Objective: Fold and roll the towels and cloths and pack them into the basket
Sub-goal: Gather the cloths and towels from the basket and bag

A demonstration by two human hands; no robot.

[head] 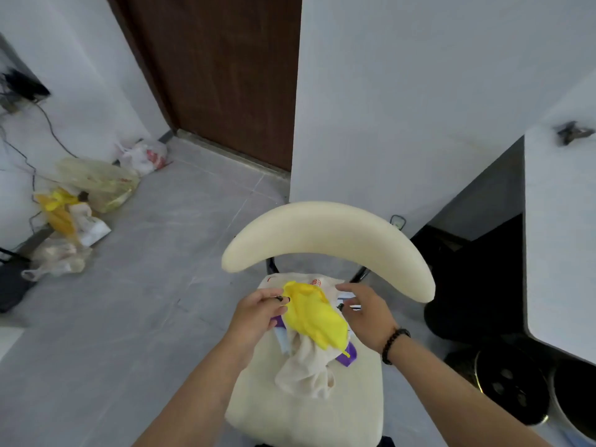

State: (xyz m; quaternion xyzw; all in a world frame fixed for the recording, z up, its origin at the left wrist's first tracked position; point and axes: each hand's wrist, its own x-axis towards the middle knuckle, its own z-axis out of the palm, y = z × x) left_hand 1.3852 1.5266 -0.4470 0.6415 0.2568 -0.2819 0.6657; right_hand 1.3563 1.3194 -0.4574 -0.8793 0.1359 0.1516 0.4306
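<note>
We are looking down at a cream chair (306, 414) whose curved backrest (325, 233) arcs across the middle of the view. On the chair's seat, just below the backrest, lies a small heap of cloths. A yellow cloth (311, 316) sits on top of the heap, crumpled. Beneath it a beige cloth (306, 369) spills toward the front of the seat, and a purple cloth (348, 354) peeks out at the yellow cloth's near-right edge, with another purple edge beside our left hand. A pale blue-and-white piece (283, 341) shows between the beige cloth and our left hand.

Our left hand (258, 314) is at the left side of the heap, its fingers (277, 298) curled and pinching the yellow cloth's upper left edge. Our right hand (364, 312) hovers at the right side of the heap, its fingers (350, 288) bent and loosely spread just beside the yellow cloth; we cannot tell whether they touch or hold any fabric. A dark bead bracelet (395, 343) circles the right wrist.

To the chair's left, across the grey tiled floor (145, 285), several plastic bags (96, 182) lie against the wall. A brown door (225, 75) stands beyond the chair. To the chair's right is a white bench (561, 237); two round dark pots (509, 382) sit on the floor below it.
</note>
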